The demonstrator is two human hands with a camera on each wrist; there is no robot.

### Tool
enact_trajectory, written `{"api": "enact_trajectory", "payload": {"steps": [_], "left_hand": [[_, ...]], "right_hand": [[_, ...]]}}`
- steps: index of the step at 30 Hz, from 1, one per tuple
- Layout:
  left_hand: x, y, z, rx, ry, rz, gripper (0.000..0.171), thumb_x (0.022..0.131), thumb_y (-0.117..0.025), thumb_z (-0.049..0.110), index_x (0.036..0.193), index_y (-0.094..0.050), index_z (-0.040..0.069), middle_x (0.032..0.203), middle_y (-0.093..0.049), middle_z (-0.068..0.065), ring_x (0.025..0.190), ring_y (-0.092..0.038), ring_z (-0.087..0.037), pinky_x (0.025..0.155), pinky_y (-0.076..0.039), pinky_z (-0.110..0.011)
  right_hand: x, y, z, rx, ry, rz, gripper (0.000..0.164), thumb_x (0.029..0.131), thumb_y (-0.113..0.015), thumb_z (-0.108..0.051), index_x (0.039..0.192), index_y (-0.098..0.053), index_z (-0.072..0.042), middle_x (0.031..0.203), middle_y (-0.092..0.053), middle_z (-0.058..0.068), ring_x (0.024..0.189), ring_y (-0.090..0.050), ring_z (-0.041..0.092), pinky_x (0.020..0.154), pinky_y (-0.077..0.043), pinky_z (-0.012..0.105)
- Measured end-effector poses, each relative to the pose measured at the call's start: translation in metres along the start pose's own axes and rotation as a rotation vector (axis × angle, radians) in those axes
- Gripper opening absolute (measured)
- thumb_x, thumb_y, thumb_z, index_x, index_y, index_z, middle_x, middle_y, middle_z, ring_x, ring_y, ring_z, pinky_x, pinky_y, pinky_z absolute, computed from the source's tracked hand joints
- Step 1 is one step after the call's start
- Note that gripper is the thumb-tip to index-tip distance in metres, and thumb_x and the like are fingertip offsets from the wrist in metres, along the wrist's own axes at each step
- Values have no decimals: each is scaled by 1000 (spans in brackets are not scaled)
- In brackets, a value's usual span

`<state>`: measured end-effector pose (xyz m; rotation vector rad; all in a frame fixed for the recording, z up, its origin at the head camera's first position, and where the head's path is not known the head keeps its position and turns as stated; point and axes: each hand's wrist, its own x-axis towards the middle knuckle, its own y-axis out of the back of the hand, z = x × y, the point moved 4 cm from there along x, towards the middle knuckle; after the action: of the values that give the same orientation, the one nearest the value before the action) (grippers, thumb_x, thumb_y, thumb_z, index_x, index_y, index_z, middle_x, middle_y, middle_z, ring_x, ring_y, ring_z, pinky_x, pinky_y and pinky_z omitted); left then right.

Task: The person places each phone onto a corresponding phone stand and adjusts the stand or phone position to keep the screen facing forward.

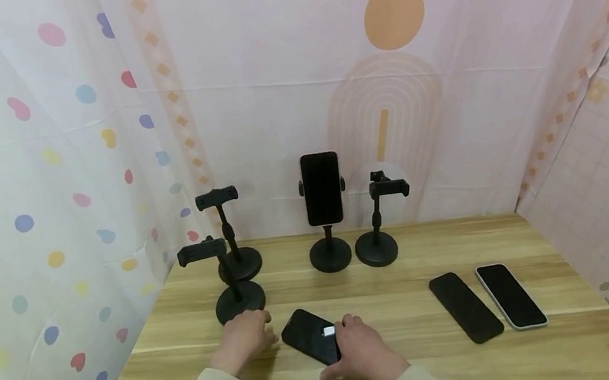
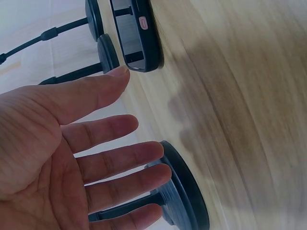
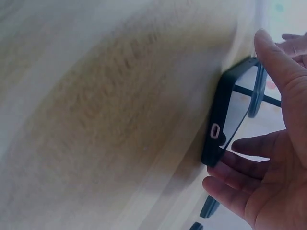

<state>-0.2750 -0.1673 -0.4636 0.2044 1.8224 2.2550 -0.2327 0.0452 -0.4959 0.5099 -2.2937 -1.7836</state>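
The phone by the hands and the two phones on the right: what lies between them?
The right hand, at one end of the phone, then bare tabletop; the head view shows it.

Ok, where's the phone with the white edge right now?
In the head view, the white-edged phone lies on the right side of the table, just right of a black phone and away from the right hand.

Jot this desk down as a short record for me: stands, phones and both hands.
Mounted phone: upright in the middle stand
Stands without phones: front left stand, back left stand, right stand
Central phone: lying on the wooden table
Phones at right: black phone, light-edged phone, side by side
Left hand: near front left stand, holding nothing
Right hand: at central phone's right end, contact unclear
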Motion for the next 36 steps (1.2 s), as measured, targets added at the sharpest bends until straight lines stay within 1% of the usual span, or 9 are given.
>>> {"api": "enact_trajectory", "payload": {"steps": [4, 9, 13, 16, 19, 24, 29, 34, 36], "left_hand": [[0, 2, 0, 5, -11, 13, 31, 78, -84, 23, 100, -73, 4, 96, -71, -12, 83, -66, -33, 72, -51, -54], [1, 5, -1, 14, -18, 33, 29, 78, -84, 23, 98, -73, 5, 92, -70, -11, 81, -65, -32, 70, -51, -53], [0, 6, 0, 8, -19, 26, 28, 79, -84, 22, 97, -72, 4, 89, -69, -9, 78, -64, -29, 69, -51, -52], [-2, 4, 0, 7, -18, 21, 28, 78, -84, 23, 96, -72, 5, 87, -68, -8, 76, -63, -28, 69, -51, -51], [-3, 2, -1, 14, -17, 23, 29, 78, -84, 24, 96, -72, 5, 87, -68, -7, 76, -63, -28, 68, -51, -51], [-5, 1, 0, 18, -13, 26, 31, 77, -85, 25, 97, -72, 5, 88, -68, -7, 78, -64, -28, 68, -51, -51], [-7, 2, 1, 20, -12, 21, 26, 77, -85, 25, 92, -71, 8, 82, -65, -3, 73, -60, -23, 65, -49, -48], [-8, 2, 3, 12, -16, 15, 24, 78, -84, 24, 90, -71, 8, 80, -63, -1, 70, -56, -20, 64, -48, -45], [-9, 2, 3, 11, -19, 19, 22, 78, -84, 24, 86, -69, 9, 77, -61, -1, 69, -55, -20, 62, -47, -45]], "right_hand": [[2, -3, -2, -13, -10, 2, 103, 66, -79, -71, 130, -57, 6, 106, -53, 14, 95, -53, 25, 82, -51, 38], [6, -4, -2, -42, -12, 44, 100, 66, -81, -68, 128, -57, 7, 105, -53, 15, 95, -51, 26, 80, -51, 37], [6, -5, -4, -61, -14, 82, 94, 66, -82, -65, 123, -59, 7, 101, -52, 14, 93, -51, 26, 77, -52, 36], [5, -6, -5, -46, -19, 106, 87, 68, -83, -61, 118, -60, 7, 98, -52, 13, 91, -50, 26, 74, -52, 36], [5, -7, -7, -36, -21, 108, 84, 71, -83, -58, 118, -60, 7, 100, -52, 14, 93, -50, 26, 75, -52, 37], [8, -8, -9, -42, -23, 104, 84, 72, -83, -57, 118, -59, 9, 104, -53, 17, 96, -51, 28, 77, -52, 38], [8, -10, -10, -30, -44, 89, 84, 73, -83, -56, 119, -58, 10, 107, -53, 19, 97, -50, 29, 78, -52, 38], [9, -10, -11, -23, -62, 68, 83, 74, -83, -55, 119, -58, 10, 105, -51, 18, 95, -48, 28, 76, -52, 38], [9, -10, -12, -22, -68, 61, 81, 74, -83, -54, 118, -58, 10, 102, -50, 17, 92, -47, 27, 75, -51, 37]]}}
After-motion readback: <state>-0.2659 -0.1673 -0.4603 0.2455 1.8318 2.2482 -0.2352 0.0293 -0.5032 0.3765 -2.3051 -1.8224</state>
